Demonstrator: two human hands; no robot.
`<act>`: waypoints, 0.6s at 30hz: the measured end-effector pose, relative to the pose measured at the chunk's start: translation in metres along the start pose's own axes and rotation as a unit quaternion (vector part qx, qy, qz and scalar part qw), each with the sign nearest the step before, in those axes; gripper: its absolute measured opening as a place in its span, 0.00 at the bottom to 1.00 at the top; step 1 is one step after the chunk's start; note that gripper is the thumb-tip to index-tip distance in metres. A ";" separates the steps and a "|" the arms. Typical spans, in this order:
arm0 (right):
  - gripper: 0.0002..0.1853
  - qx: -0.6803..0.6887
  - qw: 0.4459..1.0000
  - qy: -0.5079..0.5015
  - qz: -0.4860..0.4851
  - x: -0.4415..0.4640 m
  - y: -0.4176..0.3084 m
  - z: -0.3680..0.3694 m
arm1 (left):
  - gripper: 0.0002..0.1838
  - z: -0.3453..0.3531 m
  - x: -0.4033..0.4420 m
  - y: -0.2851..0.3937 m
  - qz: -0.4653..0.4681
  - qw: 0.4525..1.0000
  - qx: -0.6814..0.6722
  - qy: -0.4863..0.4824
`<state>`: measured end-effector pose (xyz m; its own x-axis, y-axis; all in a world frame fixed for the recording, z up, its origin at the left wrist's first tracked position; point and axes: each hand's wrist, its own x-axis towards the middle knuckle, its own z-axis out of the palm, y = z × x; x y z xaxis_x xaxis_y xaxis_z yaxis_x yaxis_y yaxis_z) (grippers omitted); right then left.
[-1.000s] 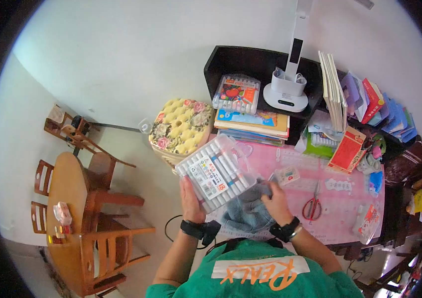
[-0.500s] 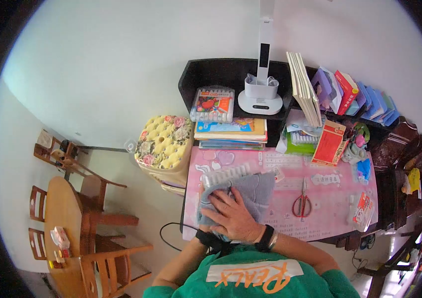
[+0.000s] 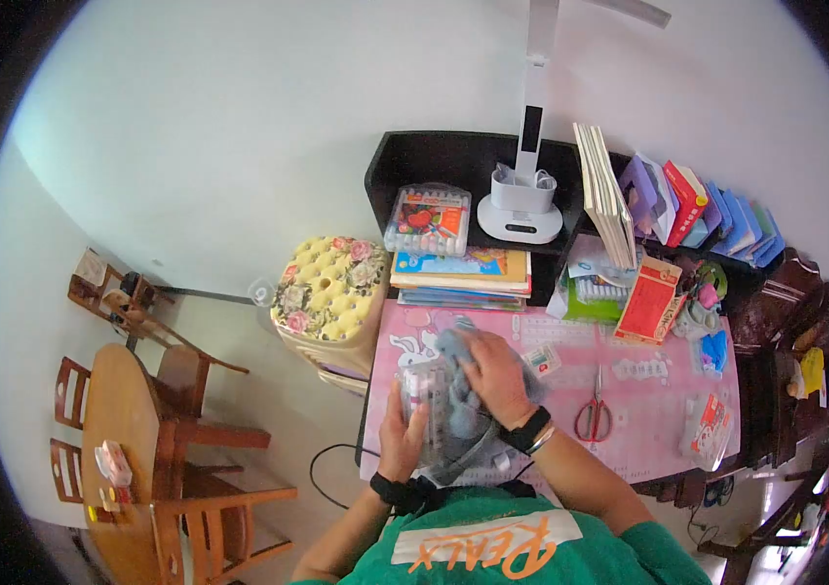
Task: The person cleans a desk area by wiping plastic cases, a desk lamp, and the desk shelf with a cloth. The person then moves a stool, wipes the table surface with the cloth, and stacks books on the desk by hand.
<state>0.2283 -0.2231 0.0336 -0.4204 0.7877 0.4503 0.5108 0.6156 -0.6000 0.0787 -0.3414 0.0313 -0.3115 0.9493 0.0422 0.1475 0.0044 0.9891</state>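
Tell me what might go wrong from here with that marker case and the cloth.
The clear plastic marker case is gripped at one side by the left hand, so it might slip if the right hand pushes hard with the bunched grey-blue cloth. I can't see whether its lid is fastened; if not, markers might spill. The red-handled metal scissors lie on the pink printed mat near the right forearm, which could knock them.

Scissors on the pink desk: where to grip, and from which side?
Likely the red handles, from the near side: the scissors appear to lie flat, handles near, blades pointing away, so fingers stay off the tips. The right hand looks nearer, but it's on the grey cloth.
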 end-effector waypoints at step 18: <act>0.26 0.653 0.709 -0.078 0.256 -0.011 -0.026 -0.036 | 0.25 0.026 0.029 0.001 -0.028 0.993 -0.089 -0.074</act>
<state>0.2463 -0.2470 0.0680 -0.5608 0.8254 -0.0654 -0.4591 -0.3757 -0.8050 0.0939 -0.3059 0.0298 -0.1710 0.9850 -0.0219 -0.0377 0.0157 0.9992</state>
